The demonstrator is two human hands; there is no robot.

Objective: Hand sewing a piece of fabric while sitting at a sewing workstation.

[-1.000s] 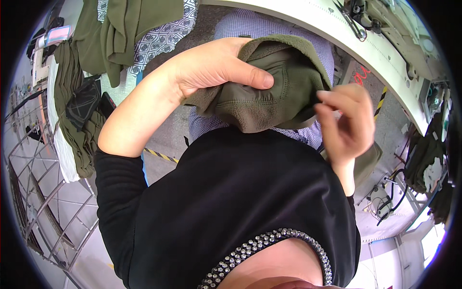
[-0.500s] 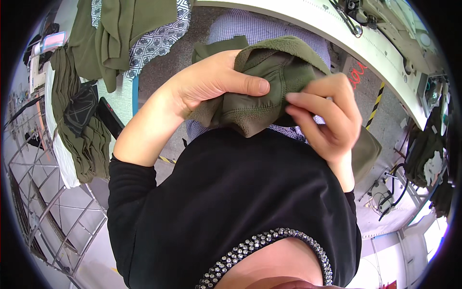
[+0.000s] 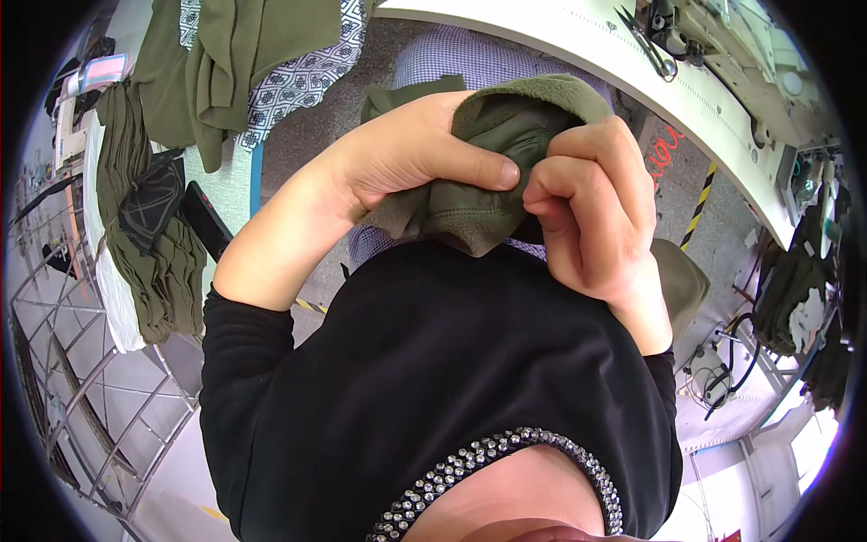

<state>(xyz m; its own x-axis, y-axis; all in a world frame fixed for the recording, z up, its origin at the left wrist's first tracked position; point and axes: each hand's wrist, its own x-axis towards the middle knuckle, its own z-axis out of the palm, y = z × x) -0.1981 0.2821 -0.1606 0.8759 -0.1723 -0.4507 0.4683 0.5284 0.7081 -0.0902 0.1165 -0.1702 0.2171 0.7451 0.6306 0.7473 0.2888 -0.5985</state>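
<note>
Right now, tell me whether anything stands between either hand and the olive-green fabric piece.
Nothing visible does. The left hand and the right hand both already grip the olive-green fabric piece, bunched between them above the lap; thumbs and fingers press straight into the cloth.

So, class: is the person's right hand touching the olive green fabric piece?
Touching. The head view shows the right hand with its fingers curled into the olive green fabric piece, pinching it opposite the left hand.

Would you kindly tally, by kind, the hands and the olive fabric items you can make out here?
Hands: 2, the left hand and right hand, both gripping the held piece
Held olive piece: 1
Olive fabric heaps on the left: 2, an upper heap and a side heap
Total: 5
</note>
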